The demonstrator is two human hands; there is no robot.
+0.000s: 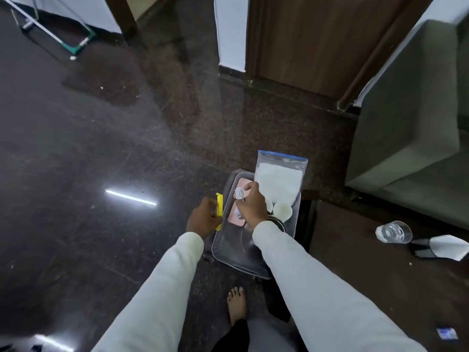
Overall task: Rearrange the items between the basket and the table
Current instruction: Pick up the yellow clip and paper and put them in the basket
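Observation:
A grey see-through basket (pixel 223 252) stands on the dark floor below me. My left hand (pixel 203 219) grips its yellow handle (pixel 219 210) at the left rim. Over the basket my right hand (pixel 251 204) is closed on a small crumpled white packet (pixel 239 193). Inside lie a pink flat item (pixel 234 217), a white cup (pixel 282 209) and a zip bag of white contents (pixel 278 179) leaning against the far end. The dark wooden table (pixel 368 275) is on the right, bearing a tipped glass (pixel 393 232) and a black-and-white mask (pixel 441 246).
A grey sofa (pixel 411 123) stands beyond the table at right. A wooden door (pixel 317 41) and a white wall post (pixel 231 31) are ahead. My bare foot (pixel 237 304) rests just behind the basket. A small blue-white item (pixel 446 334) lies near the table's front edge.

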